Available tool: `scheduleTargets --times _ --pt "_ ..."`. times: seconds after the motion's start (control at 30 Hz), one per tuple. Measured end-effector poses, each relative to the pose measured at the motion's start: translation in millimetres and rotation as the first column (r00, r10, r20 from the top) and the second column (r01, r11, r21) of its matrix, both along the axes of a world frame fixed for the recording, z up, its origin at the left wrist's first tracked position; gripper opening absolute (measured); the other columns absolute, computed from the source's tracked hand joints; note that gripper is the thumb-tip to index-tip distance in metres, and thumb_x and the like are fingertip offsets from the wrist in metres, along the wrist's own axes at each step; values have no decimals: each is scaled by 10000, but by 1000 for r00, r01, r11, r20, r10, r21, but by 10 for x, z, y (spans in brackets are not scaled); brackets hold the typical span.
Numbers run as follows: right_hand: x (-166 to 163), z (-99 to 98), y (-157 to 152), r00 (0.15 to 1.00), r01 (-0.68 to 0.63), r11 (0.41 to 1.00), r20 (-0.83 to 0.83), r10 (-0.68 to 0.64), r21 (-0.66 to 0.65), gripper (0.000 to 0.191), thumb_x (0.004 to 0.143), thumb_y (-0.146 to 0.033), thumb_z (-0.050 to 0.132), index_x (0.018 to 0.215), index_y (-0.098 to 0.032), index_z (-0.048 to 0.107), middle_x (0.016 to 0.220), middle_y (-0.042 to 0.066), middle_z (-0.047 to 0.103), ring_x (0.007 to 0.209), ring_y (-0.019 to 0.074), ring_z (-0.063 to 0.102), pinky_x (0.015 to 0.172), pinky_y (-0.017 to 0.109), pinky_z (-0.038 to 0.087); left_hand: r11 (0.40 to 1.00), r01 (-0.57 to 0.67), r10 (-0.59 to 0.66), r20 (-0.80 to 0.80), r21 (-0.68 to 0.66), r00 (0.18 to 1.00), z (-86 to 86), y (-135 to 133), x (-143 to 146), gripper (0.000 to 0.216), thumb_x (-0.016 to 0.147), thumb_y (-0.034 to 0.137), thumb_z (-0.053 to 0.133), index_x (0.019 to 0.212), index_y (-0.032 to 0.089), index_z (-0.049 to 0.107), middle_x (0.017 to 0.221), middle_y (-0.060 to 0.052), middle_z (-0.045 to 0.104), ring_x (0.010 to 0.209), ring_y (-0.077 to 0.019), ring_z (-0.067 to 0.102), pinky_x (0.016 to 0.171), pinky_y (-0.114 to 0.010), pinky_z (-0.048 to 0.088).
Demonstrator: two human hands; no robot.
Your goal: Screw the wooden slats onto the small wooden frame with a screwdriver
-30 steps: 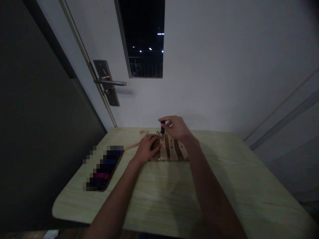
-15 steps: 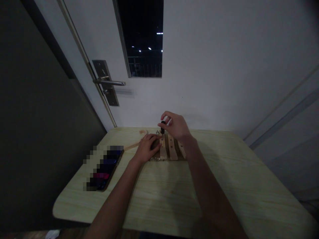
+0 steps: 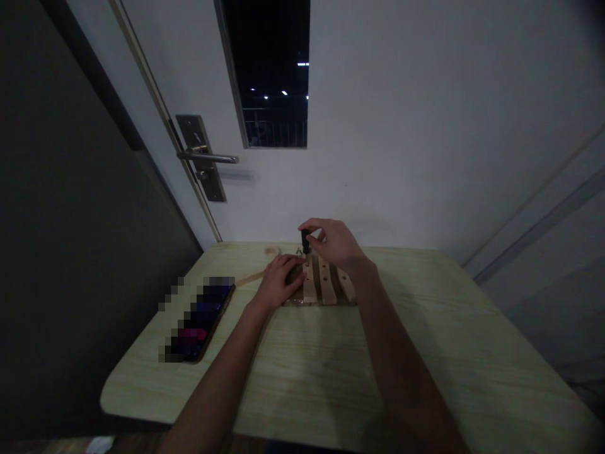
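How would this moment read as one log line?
Left hand: against leftmost holed wooden strip | Right hand: holding black-handled screwdriver upright over that strip | Phone: on table, left

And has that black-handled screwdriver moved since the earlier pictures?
Yes, slightly: the screwdriver now has its handle a little further left in the picture, judged against the lower right corner of the door window.

A black-handled screwdriver [image 3: 305, 238] is held nearly upright at the leftmost of three pale, holed wooden pieces [image 3: 328, 292] laid side by side.
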State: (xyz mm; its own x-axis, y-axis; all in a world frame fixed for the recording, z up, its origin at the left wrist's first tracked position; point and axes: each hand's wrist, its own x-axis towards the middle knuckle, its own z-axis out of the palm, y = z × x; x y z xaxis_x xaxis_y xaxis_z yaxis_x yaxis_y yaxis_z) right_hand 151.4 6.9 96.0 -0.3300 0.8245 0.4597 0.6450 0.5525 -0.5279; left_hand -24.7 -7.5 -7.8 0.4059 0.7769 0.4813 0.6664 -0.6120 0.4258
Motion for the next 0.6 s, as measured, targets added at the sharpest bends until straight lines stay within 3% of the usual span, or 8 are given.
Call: scheduleTargets --times 0.2,0.33,0.47,0.6 --pt "-32 -12 14 999 34 999 19 -34 22 287 776 -177 598 1045 -256 663 881 3 681 665 111 562 659 243 422 1000 -12 12 -10 -7 1000 2 8 8 314 883 368 505 1149 221 584 1128 -69 586 1058 -237 519 942 -401 411" --pt "-29 -1 12 995 96 995 35 -96 0 138 765 -288 664 880 -212 650 752 2 648 620 113 532 611 241 390 1000 -2 2 -4 -8 1000 16 2 7 311 882 361 510 1151 222 578 1148 -69 583 1073 -239 514 955 -409 402" --pt "-43 -39 30 989 144 989 27 -145 35 196 746 -337 682 739 -195 548 682 -5 604 596 114 515 573 237 360 1000 -3 3 0 -15 1000 27 -12 7 319 886 363 508 1169 228 569 1161 -68 577 1084 -241 509 960 -413 399" --pt "-70 -85 69 987 159 987 -19 -159 4 197 757 -288 675 882 -198 552 717 0 631 574 114 535 571 237 372 1000 -7 7 6 -15 1000 22 -13 10 319 886 359 506 1171 230 568 1153 -69 578 1081 -240 513 960 -407 403"
